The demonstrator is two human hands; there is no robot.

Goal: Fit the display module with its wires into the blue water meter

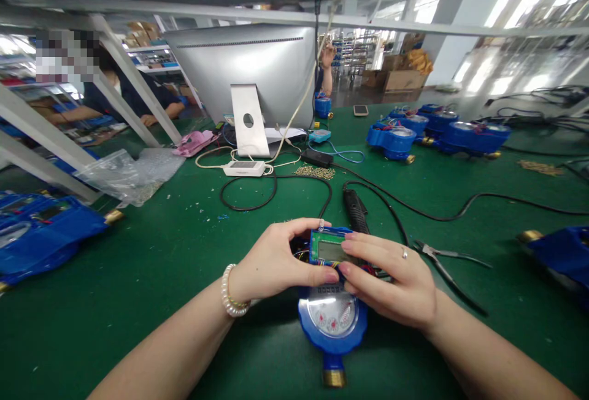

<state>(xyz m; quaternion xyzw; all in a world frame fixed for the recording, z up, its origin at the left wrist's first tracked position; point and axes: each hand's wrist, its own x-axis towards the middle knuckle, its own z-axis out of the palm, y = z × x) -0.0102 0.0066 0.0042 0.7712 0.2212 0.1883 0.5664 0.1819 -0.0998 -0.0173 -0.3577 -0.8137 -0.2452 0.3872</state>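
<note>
A blue water meter (332,320) with a round dial lies on the green table, its brass end toward me. At its far end sits a green circuit board with a grey display (327,250). My left hand (280,259) grips the left side of this end, thumb on the near edge and a finger over the far edge. My right hand (391,274) rests its fingertips on the display's right part. Wires show beside the board, partly hidden by my fingers. A black-handled tool (355,210) lies just behind my right hand.
Pliers (442,259) lie right of my right hand. Blue meters stand at the left (46,234), right edge (564,265) and back right (396,139). A monitor (248,69), cables, small brass screws (315,172) and a plastic bag (133,176) are farther back. Two people are beyond.
</note>
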